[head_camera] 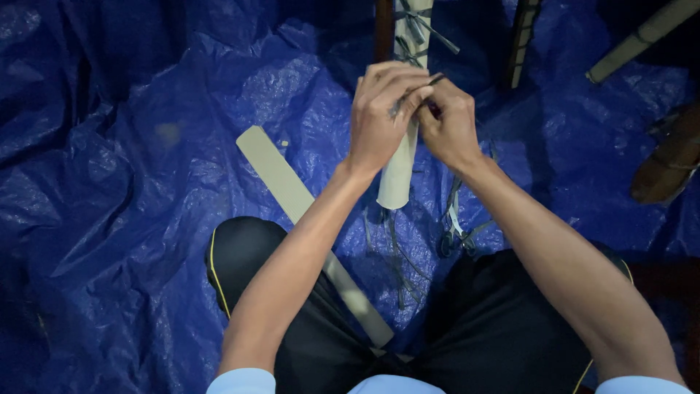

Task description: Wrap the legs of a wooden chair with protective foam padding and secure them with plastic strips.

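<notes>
Both hands, the left hand (pixel 380 117) and right hand (pixel 446 124), are pinched on a thin strip (pixel 417 89) atop the pale pole (pixel 399 171) beneath them; if overtightened, it could snap or slip loose.

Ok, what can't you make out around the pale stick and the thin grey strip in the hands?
Head view, all of it:
- Pale bamboo-like stick: middle hidden by the left hand; far end cut off by the top edge.
- Thin grey binding strip: its path is hidden between both hands' fingers.
- Right hand: fingertips covered by the left hand.
- Grey-handled scissors: blades lost in shadow.
</notes>
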